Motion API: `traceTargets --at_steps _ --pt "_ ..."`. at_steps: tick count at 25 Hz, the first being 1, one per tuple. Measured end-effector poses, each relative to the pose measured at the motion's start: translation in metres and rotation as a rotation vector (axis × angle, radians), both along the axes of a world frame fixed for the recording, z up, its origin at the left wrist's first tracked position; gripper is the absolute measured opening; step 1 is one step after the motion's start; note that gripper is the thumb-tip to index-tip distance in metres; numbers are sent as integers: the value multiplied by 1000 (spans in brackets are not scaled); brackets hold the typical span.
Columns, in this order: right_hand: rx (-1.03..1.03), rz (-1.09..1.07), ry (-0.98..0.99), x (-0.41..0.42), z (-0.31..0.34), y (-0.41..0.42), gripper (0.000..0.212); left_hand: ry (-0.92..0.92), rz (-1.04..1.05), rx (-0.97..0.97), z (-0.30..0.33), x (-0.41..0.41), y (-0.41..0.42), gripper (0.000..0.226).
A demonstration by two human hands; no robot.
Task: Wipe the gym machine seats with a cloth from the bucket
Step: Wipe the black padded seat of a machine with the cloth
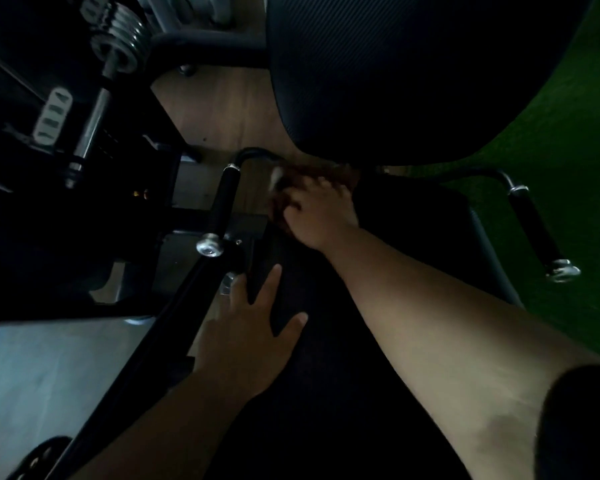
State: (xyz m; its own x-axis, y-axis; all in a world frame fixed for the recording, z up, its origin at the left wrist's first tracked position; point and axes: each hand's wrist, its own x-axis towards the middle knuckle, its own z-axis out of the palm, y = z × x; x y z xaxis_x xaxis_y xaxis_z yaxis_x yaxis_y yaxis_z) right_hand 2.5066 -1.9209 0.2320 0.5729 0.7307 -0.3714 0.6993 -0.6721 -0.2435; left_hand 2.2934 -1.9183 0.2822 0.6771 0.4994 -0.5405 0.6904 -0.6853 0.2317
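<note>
A: Where was the cloth [284, 188]?

B: At the seat's [378, 237] far end by the backrest [413, 74], bunched in the right hand's [317, 213] closed grip. The left hand [250, 327] lay flat, fingers spread, on the near edge.

A: Best approach?

B: Probably firm overlapping strokes back across the pad.

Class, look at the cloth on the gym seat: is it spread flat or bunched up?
Bunched up. The brown cloth sits crumpled under the right hand, whose fingers curl over it at the far end of the seat; motion blur hides its finer folds.
</note>
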Motion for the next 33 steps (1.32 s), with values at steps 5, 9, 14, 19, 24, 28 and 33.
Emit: traceTargets --at_steps 5,9,14,19,24,28,33 --pt "75 258 120 4 14 -89 60 -48 -51 63 5 -30 -5 80" --pt "-22 -43 -38 27 2 -44 64 -87 -19 66 4 -34 -9 81" --pt "93 272 115 -52 28 -91 60 -130 -13 28 3 -35 -5 74" --pt "44 -270 4 37 25 -144 47 -151 7 -16 1 -34 -5 72" --pt "90 115 72 -60 28 -111 54 -161 -10 10 1 -34 -3 70" --pt "236 -150 79 -9 50 -239 45 -161 13 1 0 -33 -3 68" --pt "8 -214 -101 -24 27 -128 47 -178 47 16 -1 -32 -6 66"
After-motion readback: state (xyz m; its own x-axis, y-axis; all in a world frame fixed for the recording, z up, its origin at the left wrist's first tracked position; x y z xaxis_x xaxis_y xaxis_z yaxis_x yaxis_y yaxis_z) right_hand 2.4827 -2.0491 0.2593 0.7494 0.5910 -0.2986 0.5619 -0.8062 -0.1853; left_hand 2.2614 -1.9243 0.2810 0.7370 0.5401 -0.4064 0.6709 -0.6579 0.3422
